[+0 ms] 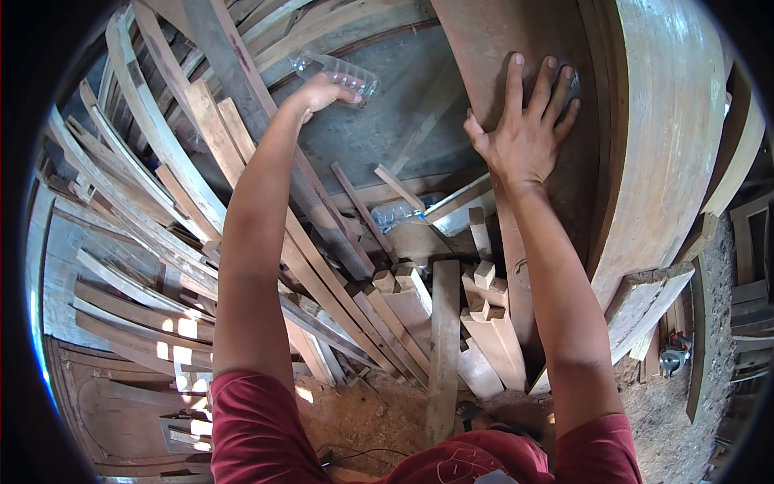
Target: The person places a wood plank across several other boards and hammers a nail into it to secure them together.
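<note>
My left hand (322,93) is stretched out to the upper left, its fingers wrapped around a clear plastic bottle (355,79). The bottle lies tilted over a grey-blue panel (379,133). On a wide brown wooden board (504,36), my right hand (528,133) rests flat with its fingers spread. This board stands steeply upright, with a broad pale plank (669,121) to its right. Below and between my arms, another clear plastic bottle (393,214) with a blue cap lies among wood offcuts.
Long timber strips (322,282) lean on the left, and curved pale pieces (153,121) are stacked beyond them. Several short wooden posts (493,339) stand close to me. A power tool (674,355) sits on the dusty ground at right.
</note>
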{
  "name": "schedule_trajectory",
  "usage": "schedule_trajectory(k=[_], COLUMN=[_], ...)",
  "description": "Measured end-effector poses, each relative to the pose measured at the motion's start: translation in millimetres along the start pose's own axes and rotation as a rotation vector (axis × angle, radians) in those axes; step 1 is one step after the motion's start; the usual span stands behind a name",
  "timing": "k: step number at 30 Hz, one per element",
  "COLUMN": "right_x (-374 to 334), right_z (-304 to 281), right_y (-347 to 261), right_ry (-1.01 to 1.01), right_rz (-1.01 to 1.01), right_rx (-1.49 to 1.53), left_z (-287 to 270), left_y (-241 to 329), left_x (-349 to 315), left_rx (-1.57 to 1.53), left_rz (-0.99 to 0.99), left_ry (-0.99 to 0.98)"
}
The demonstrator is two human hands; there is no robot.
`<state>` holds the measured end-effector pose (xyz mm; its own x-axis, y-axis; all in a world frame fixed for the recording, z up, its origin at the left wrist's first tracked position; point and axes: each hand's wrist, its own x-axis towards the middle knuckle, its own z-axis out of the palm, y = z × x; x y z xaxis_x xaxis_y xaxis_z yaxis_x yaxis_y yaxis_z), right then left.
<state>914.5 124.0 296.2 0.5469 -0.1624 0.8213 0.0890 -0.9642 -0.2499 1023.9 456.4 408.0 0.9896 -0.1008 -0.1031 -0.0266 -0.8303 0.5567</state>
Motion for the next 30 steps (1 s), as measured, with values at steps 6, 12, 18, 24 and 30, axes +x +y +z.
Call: schedule_trajectory(k=[6,12,18,24,30], right_x=[0,0,0,-1,1], right_z=[-1,-1,0,2,-1], right_y=[0,2,-2,5,2], right_ry=[-0.008,-0.025,-0.019,-0.025,-0.033], right_rz=[0.001,0.003,0.001,-0.003,-0.003], right_rx=[-0.003,-0.005,0.006,-0.003,0.017], left_z=[-4,-1,-19,-16,-26], left_y=[1,1,-17,-8,-14], left_x=[-1,1,14,17,8], left_rx=[0.045,0.065,0.102,0.244,0.316], left_rz=[-0.049,-0.040,-0.031,-0.075,-0.063], left_ry=[-0.085,-0.065,-0.167,-0.259,-0.195])
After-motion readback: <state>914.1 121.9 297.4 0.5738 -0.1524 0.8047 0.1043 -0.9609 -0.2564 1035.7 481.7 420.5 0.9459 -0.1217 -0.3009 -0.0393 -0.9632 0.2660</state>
